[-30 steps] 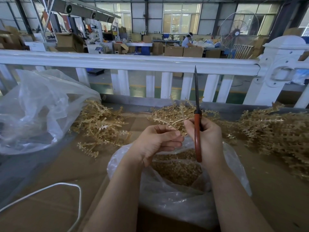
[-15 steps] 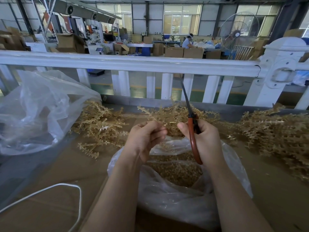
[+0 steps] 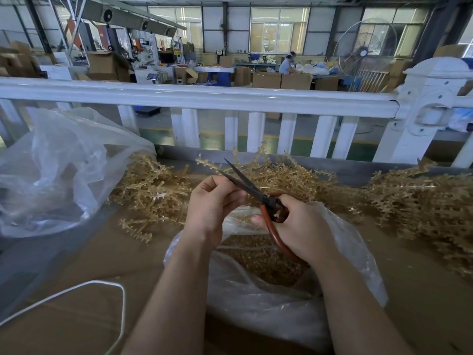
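Right-hand grip: the right hand (image 3: 299, 226) is closed round the red loop handles of a pair of dark-bladed steel scissors (image 3: 258, 194), with its fingers wrapped through and over the loops.
Blades: parted a little in a narrow V, with the tips pointing up and to the left, past the knuckles of the other hand.
Left-hand grip: the left hand (image 3: 212, 208) has its fingers curled in toward the thumb like a pinch. The fingers hide whatever sits between them, so I cannot tell what it holds, if anything.
Hands together: close to each other. The blades run just beside the left forefinger, and whether steel touches skin cannot be told.
Scissors' place: held in the air above the mouth of a clear plastic bag (image 3: 256, 303), in front of the middle heap.
Bag contents: small tan plastic pieces (image 3: 261, 260) lie loose in the bottom.
Middle heap: tangled tan plastic sprues with toothed branches (image 3: 286, 175), just behind the hands at the far edge of the bench.
Left heap: more tan sprues (image 3: 151, 185), spread beside the left hand.
Right heap: a larger mound of tan sprues (image 3: 422, 201), well apart from the hands.
Bench: a brown cardboard-covered worktop (image 3: 76, 252) bears the bag and all three heaps.
Far left: a large crumpled clear plastic sack (image 3: 51, 170) lies on the bench.
Near left corner: a thin white cord (image 3: 76, 288) lies in a loop on the cardboard.
Behind the bench: a white railing with upright bars (image 3: 204, 97). Beyond it is a round standing fan (image 3: 366, 47).
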Motion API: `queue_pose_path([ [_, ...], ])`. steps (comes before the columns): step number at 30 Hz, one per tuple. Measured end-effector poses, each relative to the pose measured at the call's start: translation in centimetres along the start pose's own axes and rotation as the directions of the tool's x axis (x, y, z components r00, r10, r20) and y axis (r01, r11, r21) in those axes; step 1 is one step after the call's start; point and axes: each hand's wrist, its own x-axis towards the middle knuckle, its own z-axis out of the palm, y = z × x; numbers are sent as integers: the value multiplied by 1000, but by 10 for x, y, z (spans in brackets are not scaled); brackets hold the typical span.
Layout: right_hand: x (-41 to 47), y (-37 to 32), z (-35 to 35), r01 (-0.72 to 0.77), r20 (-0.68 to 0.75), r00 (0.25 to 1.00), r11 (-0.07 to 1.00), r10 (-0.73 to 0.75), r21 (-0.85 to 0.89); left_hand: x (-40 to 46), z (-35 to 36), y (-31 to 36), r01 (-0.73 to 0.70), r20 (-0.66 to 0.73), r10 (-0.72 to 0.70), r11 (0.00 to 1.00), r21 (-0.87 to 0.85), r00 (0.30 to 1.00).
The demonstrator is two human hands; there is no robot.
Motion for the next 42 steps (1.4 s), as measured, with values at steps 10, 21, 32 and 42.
queue_pose_path([
  [10, 0, 5, 2, 10, -36, 999, 999, -12, -50, -1, -6, -1, -28, 130, 37, 997, -69, 991],
  [21, -1, 4, -1, 36, -21, 999, 997, -38, -62, 3, -10, -6, -99, 164, 105, 994, -44, 981],
  [32, -3, 1, -3, 80, -107, 990, 993, -89, -89, 4, -9, -5, -183, 127, 177, 983, 36, 976],
  [42, -5, -5, -5, 45, -38, 998, 998, -46, -33, 8, -14, -9, -203, 144, 196, 978, 37, 970],
])
